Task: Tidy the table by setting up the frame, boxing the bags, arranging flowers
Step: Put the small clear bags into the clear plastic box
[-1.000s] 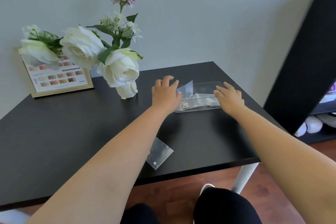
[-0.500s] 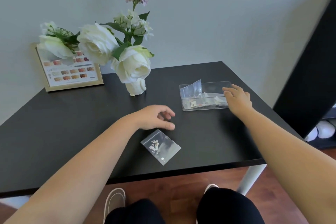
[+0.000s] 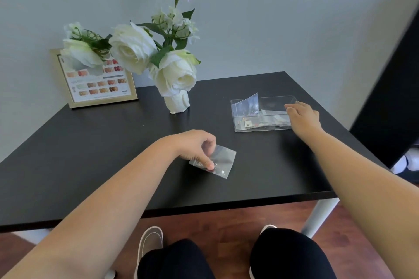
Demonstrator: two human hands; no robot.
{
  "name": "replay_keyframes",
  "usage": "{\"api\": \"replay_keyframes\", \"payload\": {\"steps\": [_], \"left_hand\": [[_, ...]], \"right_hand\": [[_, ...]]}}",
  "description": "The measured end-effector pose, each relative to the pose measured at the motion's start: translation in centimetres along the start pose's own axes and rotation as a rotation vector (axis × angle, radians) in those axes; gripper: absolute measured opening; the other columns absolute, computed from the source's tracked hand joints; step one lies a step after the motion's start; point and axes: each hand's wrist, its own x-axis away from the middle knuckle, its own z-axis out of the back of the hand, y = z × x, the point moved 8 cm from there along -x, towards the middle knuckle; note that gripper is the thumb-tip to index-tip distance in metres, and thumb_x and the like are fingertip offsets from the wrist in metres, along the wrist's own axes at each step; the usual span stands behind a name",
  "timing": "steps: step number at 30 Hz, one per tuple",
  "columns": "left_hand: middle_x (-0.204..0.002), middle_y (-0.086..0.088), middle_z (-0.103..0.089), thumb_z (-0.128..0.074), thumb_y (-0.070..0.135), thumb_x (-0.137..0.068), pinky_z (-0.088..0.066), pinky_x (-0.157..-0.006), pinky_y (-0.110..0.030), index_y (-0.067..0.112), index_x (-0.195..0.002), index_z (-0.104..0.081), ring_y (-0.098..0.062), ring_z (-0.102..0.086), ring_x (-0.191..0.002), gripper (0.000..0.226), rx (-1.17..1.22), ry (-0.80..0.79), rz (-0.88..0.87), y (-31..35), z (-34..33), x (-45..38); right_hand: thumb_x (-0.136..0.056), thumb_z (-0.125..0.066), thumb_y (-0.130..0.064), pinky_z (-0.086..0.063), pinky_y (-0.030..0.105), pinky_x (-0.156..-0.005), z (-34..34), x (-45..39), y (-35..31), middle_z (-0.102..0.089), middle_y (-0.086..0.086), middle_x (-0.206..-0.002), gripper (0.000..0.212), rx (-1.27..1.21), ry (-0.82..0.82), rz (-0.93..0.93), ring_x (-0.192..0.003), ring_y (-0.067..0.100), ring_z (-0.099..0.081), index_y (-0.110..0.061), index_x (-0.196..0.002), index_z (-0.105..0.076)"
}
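— Clear plastic under the left hand (image 3: 196,147) now: half a second ago those fingers hovered just short of the small bag (image 3: 214,161); now thumb and fingertips are pinched on its left end, and that end looks lifted slightly off the black table (image 3: 95,156), though glare makes it hard to be sure.

— So the last loose bag is in hand?

— I'd judge so. It's the only bag I can see outside the clear box (image 3: 263,129), which sits far right with other bags already in it, one standing up at its left end.

— And the right hand (image 3: 303,116)?

— Open, fingers spread loosely, resting on the box's right end, not gripping that I can tell. It has stayed there, seemingly steadying the box.

— How does the bag lie?

— Near the table's front edge, well apart from the box. Its long axis runs from near left to far right, the free end pointing roughly boxward.

— Frame and flowers?

— The frame (image 3: 95,79) stands against the far-left wall; the flowers (image 3: 156,56) sit in a white vase (image 3: 178,103).
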Motion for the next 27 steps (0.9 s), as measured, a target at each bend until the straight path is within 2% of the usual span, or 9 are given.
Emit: {"api": "replay_keyframes", "payload": {"steps": [4,7,10,13,17,20,22,24,27], "left_hand": [[-0.086,0.013,-0.068,-0.078,0.037,-0.079,-0.039,-0.062,-0.021,0.034,-0.086,-0.065,0.007,-0.053,-0.063,0.015,0.073,0.136,-0.118,3.6,1.9,-1.0],[-0.091,0.017,-0.068,-0.069,0.034,-0.087,-0.040,-0.066,-0.019,0.037,-0.091,-0.065,0.004,-0.058,-0.074,0.006,0.101,0.357,-0.208,6.7,4.9,-2.3],[-0.100,0.014,-0.062,-0.067,0.030,-0.090,-0.041,-0.075,-0.023,0.032,-0.084,-0.067,0.001,-0.055,-0.084,0.006,0.144,0.586,-0.227,8.5,8.0,-4.1],[-0.119,0.003,-0.054,-0.067,0.032,-0.090,-0.041,-0.092,-0.031,0.029,-0.083,-0.068,-0.014,-0.051,-0.106,0.008,0.149,0.573,-0.111,8.4,8.6,-7.0],[-0.103,-0.006,-0.065,-0.065,0.030,-0.089,-0.047,-0.075,-0.032,0.013,-0.093,-0.068,-0.023,-0.059,-0.089,0.017,0.062,0.517,0.013,7.5,7.7,-9.7],[-0.090,0.009,-0.064,-0.066,0.028,-0.085,-0.048,-0.086,-0.038,0.023,-0.090,-0.068,-0.020,-0.061,-0.092,0.006,0.040,0.524,0.093,6.9,7.3,-10.2],[-0.092,0.015,-0.063,-0.068,0.028,-0.085,-0.041,-0.093,-0.041,0.030,-0.088,-0.066,-0.016,-0.059,-0.095,0.004,0.028,0.565,0.104,6.9,7.5,-10.1],[-0.097,0.014,-0.064,-0.070,0.026,-0.084,-0.044,-0.089,-0.036,0.034,-0.088,-0.064,-0.014,-0.060,-0.091,0.011,0.098,0.627,0.045,7.3,8.1,-10.0],[-0.100,-0.001,-0.067,-0.076,0.019,-0.081,-0.053,-0.068,-0.026,0.037,-0.097,-0.059,-0.014,-0.064,-0.082,0.029,0.343,0.616,-0.089,8.2,9.0,-10.1]], "right_hand": [[-0.098,-0.031,-0.037,-0.025,0.046,-0.110,0.1,0.2,0.5,-0.044,-0.001,-0.149,0.047,-0.108,-0.002,0.023,-0.140,0.028,-0.024,-0.032,-0.143,-0.041],[-0.099,-0.030,-0.041,-0.026,0.035,-0.103,0.6,0.9,1.6,-0.049,-0.003,-0.145,0.046,-0.253,0.031,0.044,-0.138,0.024,-0.032,-0.039,-0.144,-0.035],[-0.099,-0.030,-0.045,-0.025,0.027,-0.096,0.6,1.2,2.5,-0.052,-0.004,-0.143,0.046,-0.278,0.059,0.036,-0.134,0.022,-0.039,-0.039,-0.144,-0.036],[-0.098,-0.031,-0.048,-0.030,0.027,-0.091,0.5,1.2,2.8,-0.054,-0.001,-0.140,0.047,-0.275,0.069,0.039,-0.126,0.021,-0.049,-0.038,-0.144,-0.037],[-0.098,-0.031,-0.048,-0.034,0.029,-0.084,0.5,1.1,2.9,-0.057,-0.001,-0.134,0.049,-0.245,0.086,0.055,-0.102,0.012,-0.051,-0.035,-0.145,-0.036],[-0.098,-0.030,-0.049,-0.036,0.029,-0.080,0.4,1.1,2.9,-0.058,-0.003,-0.131,0.049,-0.235,0.087,0.065,-0.097,0.011,-0.051,-0.034,-0.145,-0.036],[-0.098,-0.030,-0.049,-0.036,0.029,-0.079,0.3,1.0,2.9,-0.058,-0.003,-0.131,0.049,-0.233,0.090,0.064,-0.097,0.011,-0.051,-0.033,-0.145,-0.036],[-0.098,-0.031,-0.048,-0.035,0.028,-0.078,0.4,0.9,3.0,-0.059,-0.004,-0.129,0.049,-0.236,0.097,0.064,-0.096,0.010,-0.051,-0.033,-0.144,-0.037],[-0.099,-0.032,-0.047,-0.036,0.024,-0.072,0.3,0.9,3.0,-0.059,-0.005,-0.125,0.048,-0.235,0.108,0.072,-0.091,0.009,-0.052,-0.033,-0.144,-0.037]]}}
